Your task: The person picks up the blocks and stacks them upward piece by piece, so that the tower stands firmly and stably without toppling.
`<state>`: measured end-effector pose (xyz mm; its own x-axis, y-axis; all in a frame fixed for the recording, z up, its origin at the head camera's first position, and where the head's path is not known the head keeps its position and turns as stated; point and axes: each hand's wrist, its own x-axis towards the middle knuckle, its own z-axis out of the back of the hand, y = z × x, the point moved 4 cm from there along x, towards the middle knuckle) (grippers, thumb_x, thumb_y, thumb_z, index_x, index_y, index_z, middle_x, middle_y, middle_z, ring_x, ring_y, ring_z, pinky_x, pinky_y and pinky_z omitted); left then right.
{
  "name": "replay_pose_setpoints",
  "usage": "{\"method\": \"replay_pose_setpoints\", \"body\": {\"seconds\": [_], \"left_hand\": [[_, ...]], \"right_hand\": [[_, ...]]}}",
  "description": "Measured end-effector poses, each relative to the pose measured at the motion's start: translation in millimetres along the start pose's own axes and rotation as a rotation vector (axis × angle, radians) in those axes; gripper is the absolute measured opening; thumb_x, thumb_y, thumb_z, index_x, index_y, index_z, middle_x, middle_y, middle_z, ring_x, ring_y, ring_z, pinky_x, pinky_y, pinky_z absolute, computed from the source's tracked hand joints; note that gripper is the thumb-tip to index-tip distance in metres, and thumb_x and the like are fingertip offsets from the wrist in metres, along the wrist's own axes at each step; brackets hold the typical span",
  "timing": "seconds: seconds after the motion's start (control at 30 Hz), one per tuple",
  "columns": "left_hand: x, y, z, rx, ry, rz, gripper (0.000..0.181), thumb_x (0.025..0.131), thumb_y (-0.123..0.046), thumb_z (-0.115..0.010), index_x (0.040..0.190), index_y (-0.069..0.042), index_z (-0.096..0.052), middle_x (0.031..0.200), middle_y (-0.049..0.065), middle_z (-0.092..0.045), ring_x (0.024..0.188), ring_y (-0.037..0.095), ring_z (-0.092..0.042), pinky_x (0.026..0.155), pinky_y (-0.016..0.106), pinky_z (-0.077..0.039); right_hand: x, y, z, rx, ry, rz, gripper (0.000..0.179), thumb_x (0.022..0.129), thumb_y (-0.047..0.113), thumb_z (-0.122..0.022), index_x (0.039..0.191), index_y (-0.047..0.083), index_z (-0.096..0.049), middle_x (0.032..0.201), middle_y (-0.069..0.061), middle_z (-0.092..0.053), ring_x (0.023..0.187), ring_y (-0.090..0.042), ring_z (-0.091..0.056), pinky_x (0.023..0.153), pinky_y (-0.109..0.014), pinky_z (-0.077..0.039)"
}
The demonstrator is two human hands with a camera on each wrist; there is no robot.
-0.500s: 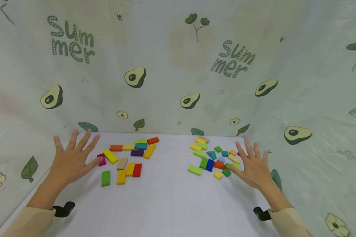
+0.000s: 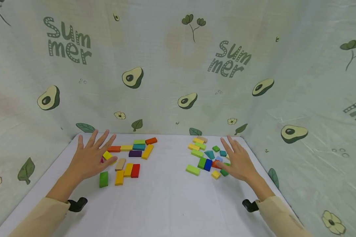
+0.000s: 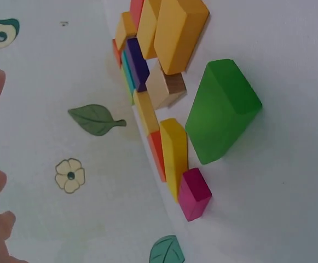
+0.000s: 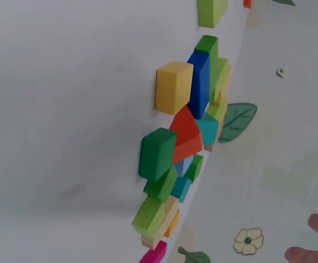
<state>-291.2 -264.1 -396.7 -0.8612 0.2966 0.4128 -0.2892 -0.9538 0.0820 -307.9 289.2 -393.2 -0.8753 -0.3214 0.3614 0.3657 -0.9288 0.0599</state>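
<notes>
My left hand (image 2: 89, 160) hovers with spread fingers over the left edge of one group of toy blocks, holding nothing. Below it lie a green block (image 3: 221, 112), a yellow block (image 3: 173, 156) and a magenta block (image 3: 195, 194). My right hand (image 2: 239, 161), fingers also spread and holding nothing, is above the right part of a second group. Near its thumb are a red-orange block (image 4: 186, 137), a dark green block (image 4: 157, 154) and a small yellow block (image 4: 173, 86). The hand hides some blocks in the head view.
A white cloth (image 2: 166, 204) covers the table. Several more blocks lie left, among them red (image 2: 135, 171) and purple (image 2: 135, 153). On the right are blue (image 2: 208, 165) and light green (image 2: 192, 170) ones. A printed curtain (image 2: 160, 105) stands behind and at the sides.
Both hands have moved inward, the left one to the right and the right one to the left, over the blocks. The blocks keep their arrangement; the head view has shifted slightly.
</notes>
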Motion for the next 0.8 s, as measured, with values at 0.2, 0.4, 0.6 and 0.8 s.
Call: {"method": "replay_pose_setpoints", "body": {"seconds": [0.2, 0.4, 0.6, 0.8], "left_hand": [[7.3, -14.5, -14.8, -0.073, 0.104, 0.007, 0.098, 0.096, -0.061, -0.067, 0.172, -0.026, -0.016, 0.176, 0.018, -0.019, 0.159, 0.052, -0.011, 0.119, 0.082, -0.005], [15.4, -27.6, -30.0, -0.178, 0.188, -0.017, 0.090, 0.101, -0.064, -0.057, 0.172, -0.024, -0.018, 0.176, 0.016, -0.019, 0.158, 0.052, -0.016, 0.120, 0.078, -0.018], [18.5, -41.1, -43.1, -0.284, 0.229, -0.048, 0.092, 0.100, -0.058, -0.064, 0.171, -0.016, -0.022, 0.175, 0.018, -0.023, 0.156, 0.049, -0.028, 0.115, 0.070, -0.040], [18.2, -50.2, -60.1, -0.446, 0.254, -0.034, 0.090, 0.100, -0.052, -0.069, 0.170, -0.014, -0.026, 0.172, 0.018, -0.031, 0.155, 0.046, -0.033, 0.113, 0.068, -0.043]], "right_hand": [[8.9, 10.8, -11.2, 0.095, 0.072, -0.035, 0.103, 0.094, 0.060, -0.072, 0.172, 0.023, -0.016, 0.177, -0.016, -0.014, 0.154, -0.050, -0.030, 0.108, -0.077, -0.041], [16.2, 23.6, -22.2, 0.167, 0.090, -0.017, 0.100, 0.094, 0.049, -0.078, 0.171, 0.021, -0.022, 0.176, -0.015, -0.020, 0.153, -0.049, -0.035, 0.105, -0.073, -0.047], [22.3, 34.0, -35.9, 0.265, 0.116, 0.014, 0.097, 0.093, 0.042, -0.081, 0.170, 0.022, -0.026, 0.174, -0.015, -0.026, 0.151, -0.048, -0.039, 0.102, -0.071, -0.051], [27.3, 43.2, -55.1, 0.346, 0.187, 0.047, 0.092, 0.096, 0.040, -0.079, 0.170, 0.021, -0.027, 0.170, -0.015, -0.032, 0.152, -0.045, -0.038, 0.111, -0.071, -0.044]]}}
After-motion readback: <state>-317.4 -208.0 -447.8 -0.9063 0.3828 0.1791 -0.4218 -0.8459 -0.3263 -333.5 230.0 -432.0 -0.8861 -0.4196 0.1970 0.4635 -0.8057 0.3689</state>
